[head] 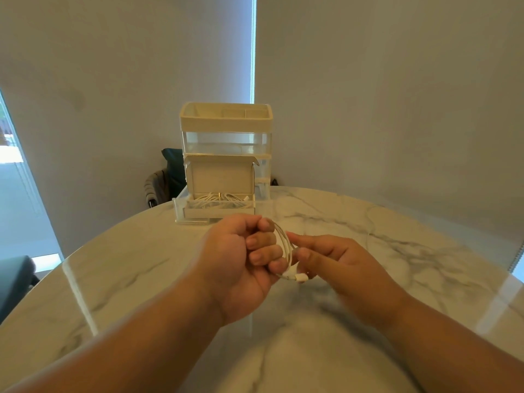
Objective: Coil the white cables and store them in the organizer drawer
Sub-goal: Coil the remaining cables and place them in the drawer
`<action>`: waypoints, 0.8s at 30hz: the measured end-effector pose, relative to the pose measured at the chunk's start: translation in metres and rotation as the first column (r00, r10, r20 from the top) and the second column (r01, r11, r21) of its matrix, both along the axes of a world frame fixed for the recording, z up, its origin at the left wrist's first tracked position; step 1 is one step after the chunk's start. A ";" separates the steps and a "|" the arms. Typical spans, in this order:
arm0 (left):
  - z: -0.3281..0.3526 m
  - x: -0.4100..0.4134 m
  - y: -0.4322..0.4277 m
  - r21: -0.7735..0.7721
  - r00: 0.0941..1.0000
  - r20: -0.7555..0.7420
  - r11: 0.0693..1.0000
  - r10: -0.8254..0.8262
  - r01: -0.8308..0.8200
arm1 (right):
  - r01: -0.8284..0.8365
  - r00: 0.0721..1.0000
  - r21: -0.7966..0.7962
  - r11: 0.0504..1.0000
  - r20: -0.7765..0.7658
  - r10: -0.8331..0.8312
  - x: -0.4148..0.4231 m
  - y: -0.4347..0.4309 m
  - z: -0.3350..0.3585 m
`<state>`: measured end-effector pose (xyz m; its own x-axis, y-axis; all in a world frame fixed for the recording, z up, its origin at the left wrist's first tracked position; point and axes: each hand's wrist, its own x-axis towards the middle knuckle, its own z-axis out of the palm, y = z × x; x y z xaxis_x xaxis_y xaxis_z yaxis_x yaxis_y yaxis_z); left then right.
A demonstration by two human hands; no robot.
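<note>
While clamping the loops in the left grip point(238, 259), curled tight round the white cable point(284, 245), feed the tail with the right grip point(340, 265), pinching the strand just above the plug point(301, 277). Best to match loop size, avoid twist and tuck the plug last. Coil held above the tabletop point(382, 222), seen edge-on, long axis far-to-near, plug at the near end pointing right. Beyond: organizer point(225, 123) with drawer point(181, 207) pulled out, open box point(219, 177) inside holding coiled cables point(218, 201).

Around you the white marble surface point(397, 265) lies open; ahead, the open cardboard box point(219, 213) fills the pulled-out clear plastic drawer point(179, 208), lid upright.
</note>
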<state>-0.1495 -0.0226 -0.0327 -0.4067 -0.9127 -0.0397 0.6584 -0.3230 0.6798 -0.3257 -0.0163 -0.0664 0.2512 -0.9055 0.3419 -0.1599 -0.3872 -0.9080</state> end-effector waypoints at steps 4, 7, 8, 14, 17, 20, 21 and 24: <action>0.004 0.003 -0.002 -0.002 0.994 -0.036 0.995 0.100 -0.101 | -0.068 0.990 0.016 0.998 0.126 0.065 0.011 0.006 -0.004; 0.007 0.003 -0.002 -0.006 0.994 -0.025 0.994 0.107 -0.107 | 0.076 0.976 -0.168 0.983 -0.189 -0.108 0.013 0.006 -0.005; 0.007 0.002 -0.002 -0.012 0.994 -0.019 0.994 0.107 -0.107 | 0.071 0.971 -0.182 0.981 -0.211 -0.110 0.012 0.004 -0.005; 0.007 0.000 0.002 -0.010 0.990 0.017 0.990 0.143 -0.143 | 0.020 1.000 -0.020 1.000 0.013 -0.019 0.007 0.003 -0.001; 0.006 -0.002 0.002 -0.003 0.991 0.014 0.991 0.135 -0.135 | 0.033 0.999 0.020 0.999 0.005 -0.033 0.007 0.000 -0.001; 0.006 -0.002 0.003 -0.024 0.993 0.008 0.992 0.120 -0.120 | 0.070 0.995 0.001 0.998 -0.065 -0.069 0.008 -0.001 0.000; 0.006 -0.001 0.003 -0.026 0.994 0.004 0.993 0.112 -0.112 | 0.088 0.992 -0.016 0.996 -0.094 -0.089 0.008 -0.001 0.000; 0.008 -0.002 0.004 -0.013 0.995 -0.008 0.995 0.096 -0.096 | 0.140 0.968 -0.079 0.987 -0.201 -0.154 0.009 -0.003 0.000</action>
